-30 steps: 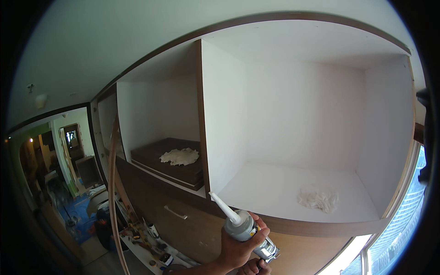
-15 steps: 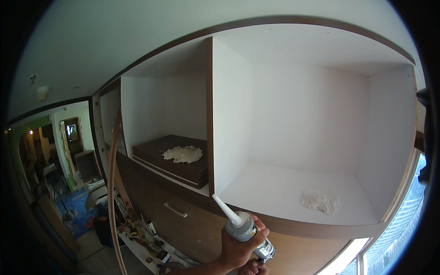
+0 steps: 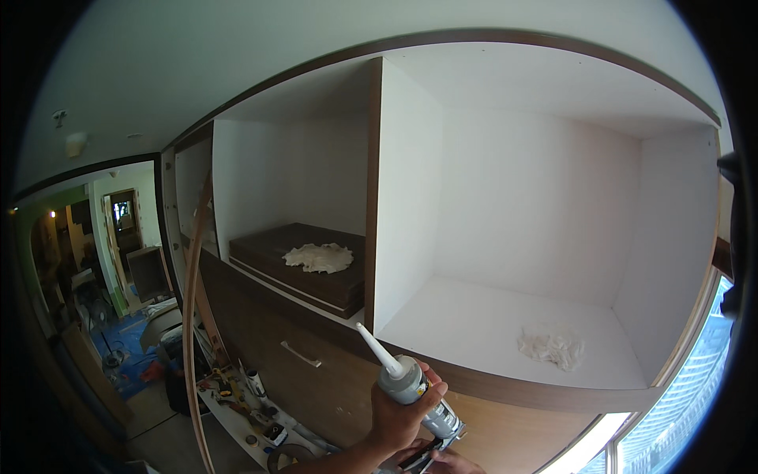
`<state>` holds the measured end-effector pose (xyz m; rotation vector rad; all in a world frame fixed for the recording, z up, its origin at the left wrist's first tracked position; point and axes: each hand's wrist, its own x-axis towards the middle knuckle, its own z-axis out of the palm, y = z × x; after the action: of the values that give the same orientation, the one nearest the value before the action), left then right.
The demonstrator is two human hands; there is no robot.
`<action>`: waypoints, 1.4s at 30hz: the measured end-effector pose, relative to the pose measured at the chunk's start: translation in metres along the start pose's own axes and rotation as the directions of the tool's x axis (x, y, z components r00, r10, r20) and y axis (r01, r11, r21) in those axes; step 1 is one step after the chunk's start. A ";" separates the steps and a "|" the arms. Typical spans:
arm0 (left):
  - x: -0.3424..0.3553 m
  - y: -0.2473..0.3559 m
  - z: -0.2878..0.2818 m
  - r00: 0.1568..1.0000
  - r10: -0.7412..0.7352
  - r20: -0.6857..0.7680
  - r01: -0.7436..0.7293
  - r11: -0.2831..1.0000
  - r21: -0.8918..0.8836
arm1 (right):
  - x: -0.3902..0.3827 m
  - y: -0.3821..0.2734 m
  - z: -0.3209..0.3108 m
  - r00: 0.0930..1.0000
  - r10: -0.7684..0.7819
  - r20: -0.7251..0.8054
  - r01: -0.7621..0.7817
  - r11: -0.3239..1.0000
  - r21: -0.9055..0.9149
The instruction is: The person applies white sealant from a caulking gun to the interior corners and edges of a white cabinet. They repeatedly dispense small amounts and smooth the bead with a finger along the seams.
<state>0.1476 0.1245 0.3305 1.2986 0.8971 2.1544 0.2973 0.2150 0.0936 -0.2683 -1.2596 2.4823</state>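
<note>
My left hand grips a grey sealant cartridge fitted in a caulking gun, its long white nozzle pointing up and left in front of the cabinet's front edge. Low at the frame's bottom, my right hand is closed on the gun's black handle, partly cut off. Ahead is a white-lined open cabinet. A crumpled white cloth lies on its right shelf; another cream cloth lies on dark boards in the left compartment.
Below left, a ledge holds several tools, a tape roll and a white tube. A long wooden strip leans upright at the cabinet's left. Beyond are a doorway and blue floor sheeting. A bright window is at the lower right.
The nozzle and left hand have shifted slightly up and left in the picture, and more of the gun's handle shows. The view of the cabinet has shifted a little.
</note>
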 end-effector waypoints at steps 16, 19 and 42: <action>-0.020 -0.027 -0.029 0.983 0.182 -0.031 -0.158 0.919 0.360 | -0.022 -0.233 0.251 0.540 -0.770 0.341 0.579 0.045 -0.814; -0.023 -0.025 -0.034 0.983 0.174 -0.060 -0.137 0.910 0.392 | -0.015 -0.233 0.261 0.562 -0.739 0.373 0.545 -0.008 -0.838; -0.002 -0.019 -0.049 0.987 0.109 -0.122 -0.025 0.836 0.548 | 0.020 -0.285 0.272 0.764 -0.604 0.228 0.463 0.267 -0.845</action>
<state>0.1058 0.1218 0.2985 1.4464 1.6444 2.1487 0.2540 0.1764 0.4835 -0.1834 -2.0406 1.0192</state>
